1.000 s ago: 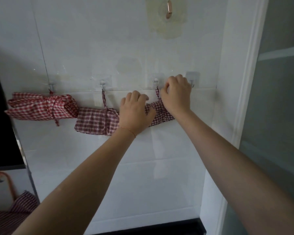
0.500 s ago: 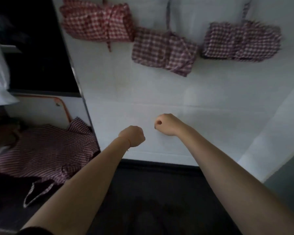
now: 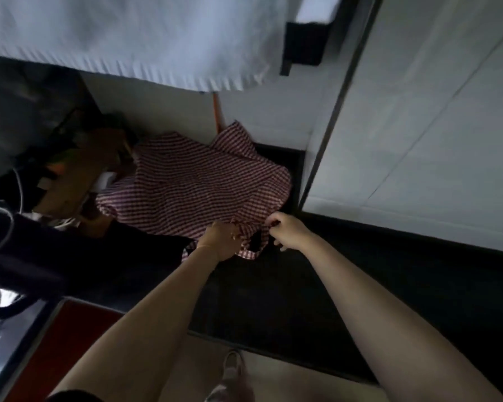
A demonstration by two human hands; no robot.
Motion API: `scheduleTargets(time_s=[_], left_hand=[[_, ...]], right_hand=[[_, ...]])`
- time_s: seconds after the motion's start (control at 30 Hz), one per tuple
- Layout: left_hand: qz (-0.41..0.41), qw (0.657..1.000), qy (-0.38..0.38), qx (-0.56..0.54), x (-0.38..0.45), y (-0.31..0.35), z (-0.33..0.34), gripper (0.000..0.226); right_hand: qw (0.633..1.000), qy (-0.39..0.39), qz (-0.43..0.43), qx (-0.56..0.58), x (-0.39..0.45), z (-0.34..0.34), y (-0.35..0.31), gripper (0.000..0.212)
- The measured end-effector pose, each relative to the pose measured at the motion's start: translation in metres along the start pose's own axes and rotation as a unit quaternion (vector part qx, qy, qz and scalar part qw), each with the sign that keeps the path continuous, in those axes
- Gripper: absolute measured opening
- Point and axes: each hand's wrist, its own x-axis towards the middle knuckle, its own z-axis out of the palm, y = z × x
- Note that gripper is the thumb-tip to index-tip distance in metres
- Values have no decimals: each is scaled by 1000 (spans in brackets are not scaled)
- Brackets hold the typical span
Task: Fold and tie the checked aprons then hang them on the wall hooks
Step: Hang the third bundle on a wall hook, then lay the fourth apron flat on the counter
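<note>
Checked apron (image 3: 192, 187), red and white, is lying spread and rumpled on the dark bench (image 3: 273, 285), its far corner reaching up against the pale wall (image 3: 433, 111) and its near edge bunching where both hands are meeting it. Left hand (image 3: 222, 239) is curling its fingers into the near hem, gripping a fold of the cloth. Right hand (image 3: 286, 232) is pinching the fabric just to the right of that, thumb and fingers closed on a small gather, with a loop of strap (image 3: 253, 252) hanging between the two hands over the bench edge. Both forearms are reaching in from the near side, bare.

To the left of the apron, a brown heap (image 3: 79, 175) and some white cable (image 3: 3, 227) are sitting in shadow; what they are I cannot tell. A white ribbed cloth (image 3: 157, 39) is hanging across the far top. Near the bottom, a shoe (image 3: 230, 372) is showing on a pale floor (image 3: 288, 384), and a red panel (image 3: 70, 343) is lying to the near left.
</note>
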Motion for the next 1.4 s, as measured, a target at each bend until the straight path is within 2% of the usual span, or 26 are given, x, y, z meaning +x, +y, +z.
scheduleTargets(time_s=[0.13,0.23,0.33,0.43,0.5,0.57,0.63,0.7,0.77,0.87,0.93,1.0,1.07,1.1,1.2,1.3,1.4], left_hand=[[-9,992,-76,-96,0,-32,8,58],[-22,986,-139,-85,2,-45,19,69],[-19,986,-155,-50,-1,-50,30,68],[4,988,-156,-5,4,-54,33,59],[25,992,-121,4,2,-51,29,43],[22,999,-24,-12,-2,-48,24,27],[7,996,85,-40,-3,-46,20,22],[8,987,156,-40,-4,-38,19,20],[6,985,171,-13,-4,-28,20,30],[4,986,165,30,-10,-4,32,43],[8,988,141,60,-14,17,48,47],[1,991,101,84,-19,45,69,53],[-32,994,49,89,-26,63,86,61],[-43,994,13,96,-39,100,105,64],[-76,987,-77,122,-57,132,143,71],[-35,976,-155,150,-70,158,189,72],[17,971,-163,172,-87,194,225,73]], right_hand=[[982,-25,74,172,12,47,1,60],[946,-11,105,306,17,66,-2,63],[933,-24,106,342,20,77,-7,61],[936,-17,128,328,26,90,-13,53],[941,17,148,305,29,94,-14,48],[939,62,153,302,31,92,-11,36],[941,99,144,289,26,87,-11,19],[951,129,123,255,14,77,-12,8],[954,132,113,244,1,66,-6,8],[950,110,170,236,-25,38,29,17],[924,133,253,256,-48,13,69,21],[878,172,331,300,-77,-16,114,19],[839,209,371,339,-95,-38,147,18],[820,234,381,358,-128,-66,178,18],[765,292,401,410,-168,-99,226,17],[729,363,403,417,-199,-122,277,21],[710,486,370,350,-219,-132,312,40]])
